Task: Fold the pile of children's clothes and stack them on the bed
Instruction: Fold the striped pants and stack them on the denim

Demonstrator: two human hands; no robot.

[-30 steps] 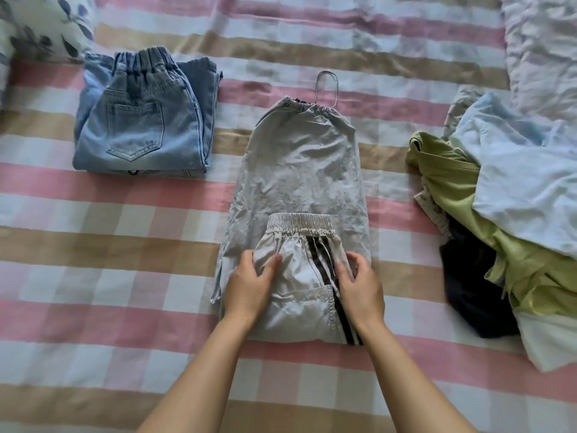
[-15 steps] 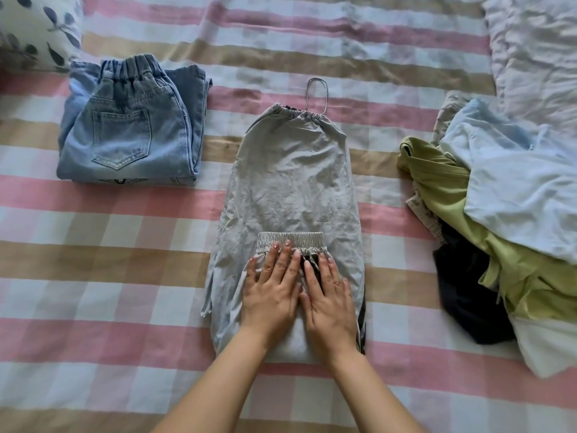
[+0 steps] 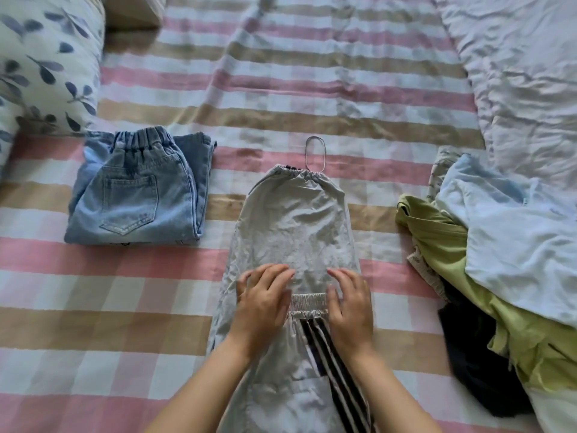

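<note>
The grey trousers [image 3: 293, 232] lie lengthwise in the middle of the bed [image 3: 125, 292], on its pink, tan and white checked sheet. Their near part is doubled back, so the elastic waistband [image 3: 309, 299] sits across the cloth. A black and white side stripe [image 3: 324, 345] runs from that waistband down toward the person. At the gathered far end, a thin cord loop [image 3: 316, 154] lies flat on the sheet.

Both hands rest on the trousers at the waistband. The left hand [image 3: 263, 298] covers its left end, with the fingers spread, loosely bent and lying on the fabric beyond it. The right hand [image 3: 351, 303] does the same at the right end, thumb alongside the elastic. Both are slightly blurred, but neither looks closed round anything.

To the left, apart from the trousers, sits a pair of folded jeans [image 3: 137, 195], back pocket up, with a leaf-print pillow [image 3: 43, 64] behind them. To the right lies the unfolded pile: a pale blue garment [image 3: 512, 232] on top of a green garment [image 3: 443, 245], and a dark garment [image 3: 474, 364] underneath at the near side. A crumpled white quilt [image 3: 515, 73] fills the far right corner.
</note>
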